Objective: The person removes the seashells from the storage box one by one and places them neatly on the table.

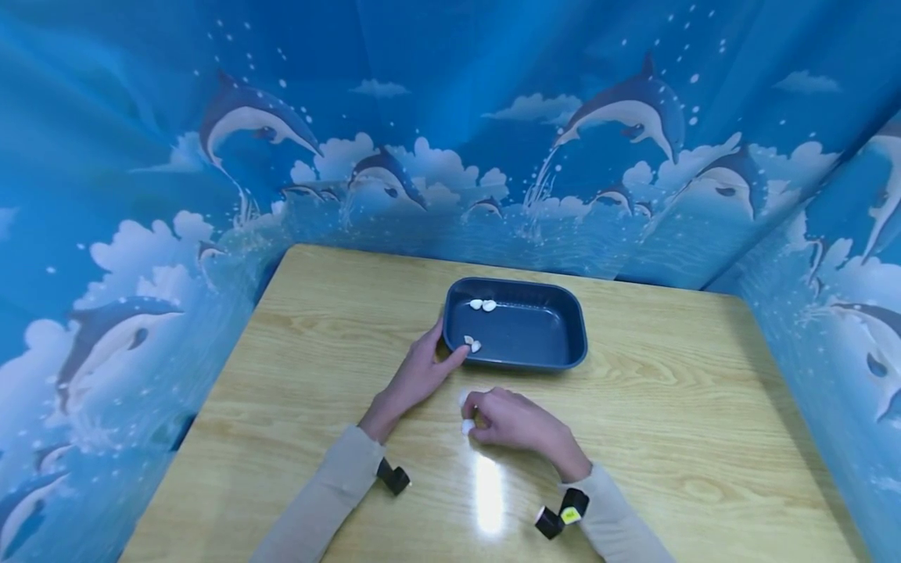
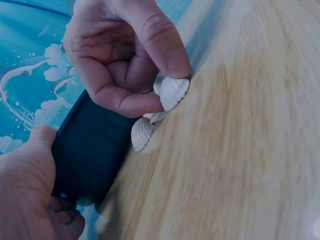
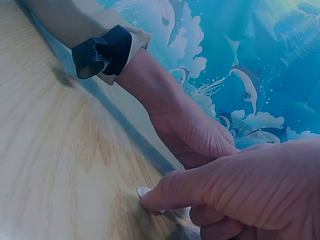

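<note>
My left hand (image 1: pixel 418 371) grips the near left corner of a dark blue rectangular basin (image 1: pixel 528 324), its thumb at the near rim and its fingers along the left side. Just in front of the basin, my right hand (image 1: pixel 517 422) pinches a white ribbed seashell (image 2: pixel 175 92) between thumb and index finger, low over the wooden table. Beside that shell, another white seashell (image 2: pixel 142 135) rests on the table near the basin's wall. Inside the basin lie two white shells (image 1: pixel 482 305) towards the back left and a pair of small shells (image 1: pixel 472 344) near my left thumb.
The wooden table (image 1: pixel 669 407) stretches out on both sides of the basin. Blue curtains (image 1: pixel 450 195) printed with dolphins hang behind the table and along its sides. Each wrist wears a small black camera (image 1: pixel 394 475) over a light sleeve.
</note>
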`<action>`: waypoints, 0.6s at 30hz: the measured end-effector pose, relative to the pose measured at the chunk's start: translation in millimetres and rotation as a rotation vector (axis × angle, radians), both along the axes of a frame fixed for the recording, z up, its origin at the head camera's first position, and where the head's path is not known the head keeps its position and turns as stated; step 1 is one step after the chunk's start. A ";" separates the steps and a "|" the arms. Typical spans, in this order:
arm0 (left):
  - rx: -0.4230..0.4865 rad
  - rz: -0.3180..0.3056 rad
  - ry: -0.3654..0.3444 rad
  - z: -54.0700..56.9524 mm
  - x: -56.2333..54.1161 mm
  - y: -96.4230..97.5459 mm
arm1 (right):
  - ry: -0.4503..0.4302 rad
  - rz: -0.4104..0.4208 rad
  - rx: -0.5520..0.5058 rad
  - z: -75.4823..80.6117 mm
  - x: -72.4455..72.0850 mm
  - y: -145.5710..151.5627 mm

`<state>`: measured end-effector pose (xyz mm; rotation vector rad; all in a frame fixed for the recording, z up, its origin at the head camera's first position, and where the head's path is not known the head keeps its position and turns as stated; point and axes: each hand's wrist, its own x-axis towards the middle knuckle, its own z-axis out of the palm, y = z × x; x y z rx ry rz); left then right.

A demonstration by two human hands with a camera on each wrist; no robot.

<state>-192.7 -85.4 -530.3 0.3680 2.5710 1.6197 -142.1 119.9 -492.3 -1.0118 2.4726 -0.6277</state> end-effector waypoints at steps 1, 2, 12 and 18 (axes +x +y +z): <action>0.000 -0.001 -0.001 -0.3 -0.1 0.0 | 0.005 0.003 0.003 -0.2 0.2 -0.1; 0.001 -0.002 -0.004 -0.7 -0.3 0.0 | 0.010 0.005 0.007 -0.6 0.3 -0.1; 0.008 -0.019 0.018 -0.2 0.2 -1.1 | 0.012 0.007 0.002 -2.1 -0.4 -2.4; 0.005 -0.024 0.018 0.3 0.5 -1.3 | 0.017 -0.003 -0.013 -3.2 -0.5 -3.0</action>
